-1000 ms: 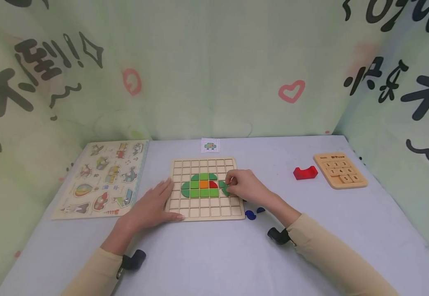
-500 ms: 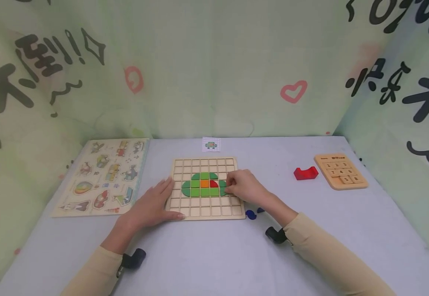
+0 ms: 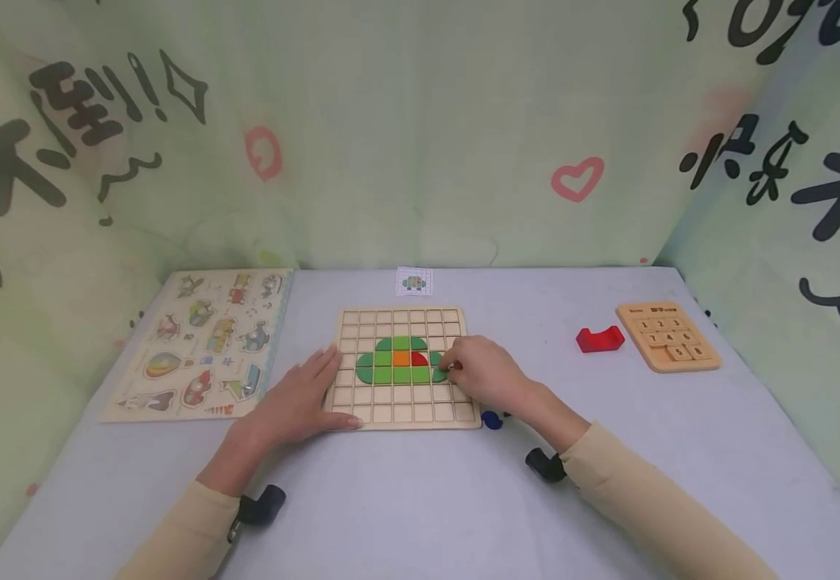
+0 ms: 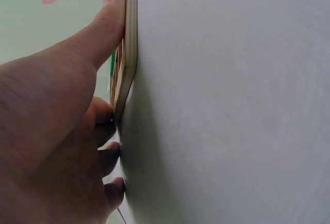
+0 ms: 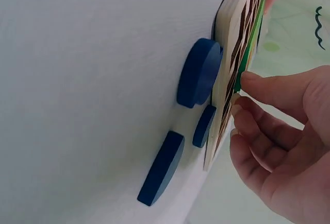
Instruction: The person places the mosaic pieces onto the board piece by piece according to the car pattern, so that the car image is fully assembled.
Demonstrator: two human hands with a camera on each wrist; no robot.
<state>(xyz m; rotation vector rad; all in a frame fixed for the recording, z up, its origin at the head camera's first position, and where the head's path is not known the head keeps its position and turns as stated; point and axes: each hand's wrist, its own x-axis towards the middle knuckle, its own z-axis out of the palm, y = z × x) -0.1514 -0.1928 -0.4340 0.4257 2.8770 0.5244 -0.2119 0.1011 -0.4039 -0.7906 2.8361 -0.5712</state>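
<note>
My left hand (image 3: pixel 300 399) rests along the left edge of a wooden grid board (image 3: pixel 383 411), its fingers nearly straight and its thumb on the front edge. In the left wrist view that thumb lies along the board's side. At the right of the coloured shape, my right hand (image 3: pixel 488 372) pinches a green rounded piece (image 3: pixel 438 375) lying on the grid. Thumb and index fingertips meet around its end in the right wrist view. Light green tiles (image 3: pixel 401 375), an orange tile (image 3: pixel 401 358) and a red rounded tile (image 3: pixel 419 359) lie on the board.
Blue pieces (image 5: pixel 201 72) lie beside the board's right edge. A small picture card (image 3: pixel 414 282) is behind the board. A large picture puzzle (image 3: pixel 202 346) lies at left. A red curved block (image 3: pixel 600 339) and a wooden number board (image 3: pixel 668 337) are at right.
My right hand first lowers the green rounded piece onto the grid, then its fingertips shift slightly right, baring more of the piece. My left hand stays on the board's edge.
</note>
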